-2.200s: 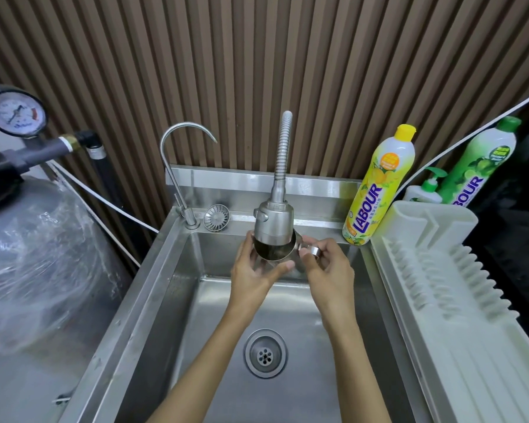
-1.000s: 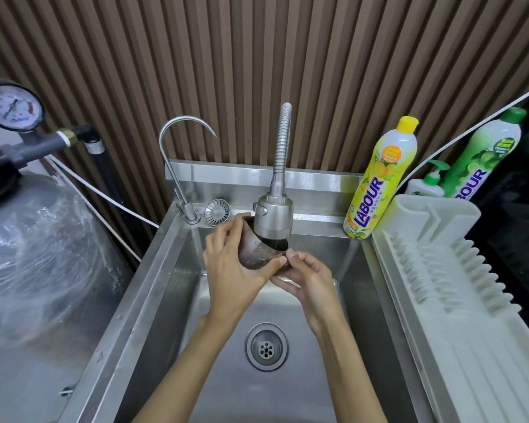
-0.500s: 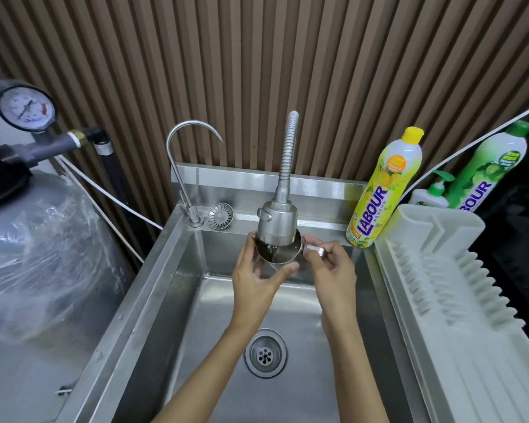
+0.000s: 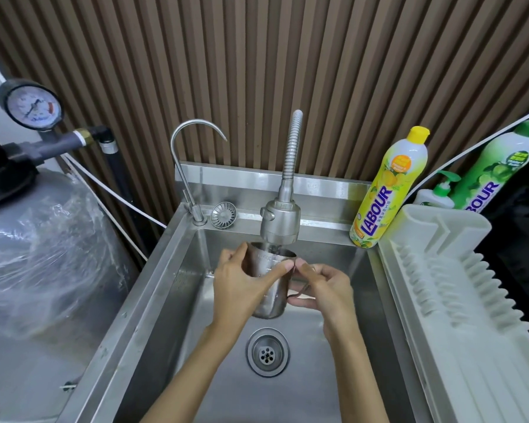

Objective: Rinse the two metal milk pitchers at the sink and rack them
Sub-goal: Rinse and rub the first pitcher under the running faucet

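Observation:
One metal milk pitcher (image 4: 271, 293) is held upright over the steel sink (image 4: 171, 270), its mouth just under the flexible tap's spray head (image 4: 280, 224). My left hand (image 4: 242, 285) wraps around the pitcher's body from the left, thumb across its front. My right hand (image 4: 321, 285) pinches the pitcher's handle on the right side. Water seems to run into the pitcher. The white ribbed dish rack (image 4: 458, 300) stands to the right of the sink with nothing in it. A second pitcher is not in view.
A yellow detergent bottle (image 4: 388, 190), a small pump bottle (image 4: 437, 193) and a green detergent bottle (image 4: 495, 172) stand behind the rack. A thin gooseneck tap (image 4: 187, 166) and a loose strainer (image 4: 223, 214) sit at the sink's back left. A wrapped grey tank (image 4: 40, 239) with a gauge stands left.
A second ago the pitcher was tilted on its side under the spray head. It was then brought upright close under the head, and now sits a little lower in both hands.

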A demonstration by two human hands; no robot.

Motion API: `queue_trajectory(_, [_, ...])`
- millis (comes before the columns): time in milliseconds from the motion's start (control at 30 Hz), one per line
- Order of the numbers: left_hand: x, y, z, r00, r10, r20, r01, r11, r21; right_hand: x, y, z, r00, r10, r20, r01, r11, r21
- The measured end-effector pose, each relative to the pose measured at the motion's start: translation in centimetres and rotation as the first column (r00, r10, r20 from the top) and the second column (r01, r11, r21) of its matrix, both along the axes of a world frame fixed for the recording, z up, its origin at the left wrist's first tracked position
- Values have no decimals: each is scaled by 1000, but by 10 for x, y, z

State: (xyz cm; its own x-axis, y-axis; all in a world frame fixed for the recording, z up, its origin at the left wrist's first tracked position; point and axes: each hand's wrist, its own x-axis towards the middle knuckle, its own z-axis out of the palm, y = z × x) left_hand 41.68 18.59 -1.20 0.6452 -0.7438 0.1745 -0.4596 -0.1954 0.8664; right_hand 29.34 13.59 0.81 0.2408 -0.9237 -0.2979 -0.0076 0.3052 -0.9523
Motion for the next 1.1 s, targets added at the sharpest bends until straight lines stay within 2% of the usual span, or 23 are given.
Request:
queue_trajectory(67, [-2,1,-9,989,-58,-140,60,998,10,-5,-1,8,969,-65,-237,26,986,-165])
queue_trajectory(133, [-5,-1,-16,939,-144,-311,140,989,-35,-7,1,17,880,-140,-453,-25,941,-339])
queue_trajectory(200, [-9,-4,-18,874,-224,-432,197,975,-107,-8,4,23,852,-183,-490,-52,902,-428])
queue_trajectory(233, [-12,-6,-17,851,-255,-459,207,966,-153,-7,4,23,884,-178,-431,-38,893,-448])
queue_trajectory(300, [-15,-11,-15,809,-307,-501,193,944,-266,-6,3,20,970,-113,-217,12,907,-422])
queue_trajectory(400, [-10,-15,-11,827,-320,-463,134,911,-390,1,-3,5,996,6,91,22,951,-308])
queue_trajectory(500, [-1,-12,-5,940,-233,-251,125,915,-384,10,-7,-12,908,79,411,-45,995,-92])
queue_trajectory(533, [1,-9,0,965,-207,-163,137,923,-359,12,-7,-18,873,87,479,-81,996,-34])
queue_trajectory(600, [3,-4,4,992,-128,-11,119,950,-289,14,-3,-26,855,103,508,-141,989,35])
queue_trajectory(700, [3,2,7,992,33,124,-15,989,-145,14,1,-24,907,127,402,-162,985,55])
queue_trajectory(833, [-3,5,12,994,81,72,-77,996,-48,5,2,0,984,96,148,-97,995,2])
queue_trajectory(900, [-5,5,11,999,28,-20,-28,999,16,-1,0,11,999,39,-30,-41,998,-42])
queue_trajectory(967, [-7,4,8,982,-42,-184,47,999,24,-5,-2,21,957,-49,-285,-7,982,-191])
queue_trajectory(1033, [-9,3,4,919,-139,-368,130,990,-50,-6,0,30,867,-134,-481,-45,939,-342])
queue_trajectory(1100, [-12,0,-1,835,-218,-505,171,976,-138,-6,5,37,821,-187,-539,-74,901,-427])
